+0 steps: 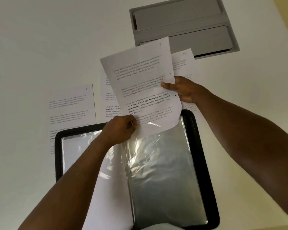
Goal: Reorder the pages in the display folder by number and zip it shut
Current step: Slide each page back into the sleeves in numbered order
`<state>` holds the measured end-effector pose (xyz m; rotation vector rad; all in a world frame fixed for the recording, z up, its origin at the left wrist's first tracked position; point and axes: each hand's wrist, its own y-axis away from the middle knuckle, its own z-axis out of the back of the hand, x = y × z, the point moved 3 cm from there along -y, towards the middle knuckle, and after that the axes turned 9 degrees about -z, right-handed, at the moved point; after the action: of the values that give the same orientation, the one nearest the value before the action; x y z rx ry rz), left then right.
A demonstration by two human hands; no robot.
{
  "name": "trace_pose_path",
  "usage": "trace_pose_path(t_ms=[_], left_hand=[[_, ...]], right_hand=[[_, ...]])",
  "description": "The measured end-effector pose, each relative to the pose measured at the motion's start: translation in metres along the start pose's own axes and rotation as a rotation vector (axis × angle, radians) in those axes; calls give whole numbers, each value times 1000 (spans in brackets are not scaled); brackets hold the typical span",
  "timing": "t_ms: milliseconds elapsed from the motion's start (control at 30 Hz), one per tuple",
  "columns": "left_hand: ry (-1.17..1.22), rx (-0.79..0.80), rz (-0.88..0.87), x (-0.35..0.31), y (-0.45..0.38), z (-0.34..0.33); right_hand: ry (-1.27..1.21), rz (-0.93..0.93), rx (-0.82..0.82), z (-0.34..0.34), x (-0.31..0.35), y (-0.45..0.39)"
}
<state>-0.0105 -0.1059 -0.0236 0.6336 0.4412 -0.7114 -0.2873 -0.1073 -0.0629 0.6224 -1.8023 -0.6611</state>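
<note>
White paper page [140,83], marked 7, starts "Village life is a peaceful". Both hands pinch it above the open black folder [201,146]: left hand [118,128], right hand [179,90]. Page 10 [184,62] lies behind the folder.

White table [40,39], grey recessed hatch [183,25] far side.

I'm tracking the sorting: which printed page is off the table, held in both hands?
The page marked 7, pinched by the left hand and right hand above the folder; pages 9 and 10 lie flat.
</note>
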Motion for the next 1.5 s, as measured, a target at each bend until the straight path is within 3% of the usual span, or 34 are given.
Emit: trace_pose_path(t_ms=[333, 600, 1200, 1500], left_hand=[[17, 26, 40, 1, -6, -4], [151, 96, -87, -37, -27, -26], [97, 15, 29, -36, -36, -28], [41, 114, 48, -9, -16, -8]], right_hand=[[-112, 78, -90, -8, 6, -2], [-310, 85, -53, -19, -11, -4], [15, -19, -28, 4, -1, 9], [20, -64, -44, 16, 2, 7]])
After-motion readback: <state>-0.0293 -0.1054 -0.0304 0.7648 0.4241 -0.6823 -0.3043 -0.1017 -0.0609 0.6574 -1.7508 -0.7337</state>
